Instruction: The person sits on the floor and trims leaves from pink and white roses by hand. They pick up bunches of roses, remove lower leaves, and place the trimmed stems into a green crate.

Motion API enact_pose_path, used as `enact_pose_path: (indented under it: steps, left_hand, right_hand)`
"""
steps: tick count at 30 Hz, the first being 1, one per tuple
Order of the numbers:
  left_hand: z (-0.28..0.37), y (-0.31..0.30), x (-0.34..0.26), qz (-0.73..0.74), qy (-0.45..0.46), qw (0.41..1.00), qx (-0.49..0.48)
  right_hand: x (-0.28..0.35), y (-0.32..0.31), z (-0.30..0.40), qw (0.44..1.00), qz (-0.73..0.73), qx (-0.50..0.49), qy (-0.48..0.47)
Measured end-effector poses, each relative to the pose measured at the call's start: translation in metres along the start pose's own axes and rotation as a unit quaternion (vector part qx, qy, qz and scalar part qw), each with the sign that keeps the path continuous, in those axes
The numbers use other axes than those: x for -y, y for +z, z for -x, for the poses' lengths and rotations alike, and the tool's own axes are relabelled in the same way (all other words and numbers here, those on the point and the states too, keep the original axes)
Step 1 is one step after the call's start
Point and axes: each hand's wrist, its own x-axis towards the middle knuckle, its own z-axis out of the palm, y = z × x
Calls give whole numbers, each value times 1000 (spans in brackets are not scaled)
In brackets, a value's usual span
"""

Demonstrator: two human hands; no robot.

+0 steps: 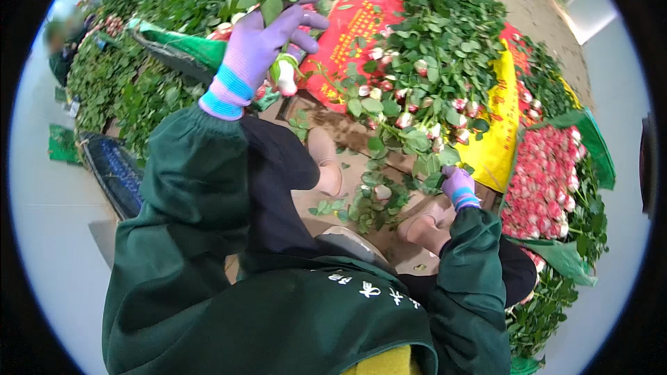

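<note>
My left hand (268, 44), in a purple knit glove, is raised at the upper left, its fingers partly spread around a rose. That rose's white bud (285, 77) hangs below the palm, and leaves (271, 8) stick up above the thumb; the grip on the stem is mostly hidden. Lower down at the right, my right hand (458, 182), gloved alike, closes on a leafy rose stem (435, 166). Just beyond it lies a heap of red-and-white roses (404, 120), heads towards me, leafy stems (448, 26) pointing away.
Under the heap lie a red printed sack (351, 31) and a yellow one (482, 161). A dense bundle of pink roses (542, 182) in green wrap stands at right. Roses and foliage (146, 88) fill the left, past a green sheet (182, 44). Fallen leaves (372, 208) lie between my feet.
</note>
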Motion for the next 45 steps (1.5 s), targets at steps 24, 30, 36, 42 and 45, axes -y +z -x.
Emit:
enact_pose_path:
  steps: [24, 30, 36, 42, 45]
  left_hand:
    - [-19, 15, 27, -261, 74, 959, -82]
    - [-21, 12, 28, -239, 23, 969, -61]
    - [-24, 17, 29, -201, -7, 978, -49]
    - [-25, 31, 25, -136, 5, 989, -63]
    - [-25, 37, 23, -124, -29, 991, -51]
  right_hand:
    - [84, 98, -49, 992, 114, -32, -35]
    - [84, 114, -52, 996, 58, -53, 48]
    - [79, 98, -55, 999, 32, 6, 41]
    - [76, 107, -54, 997, 17, -64, 41]
    - [70, 104, -55, 993, -31, -93, 58]
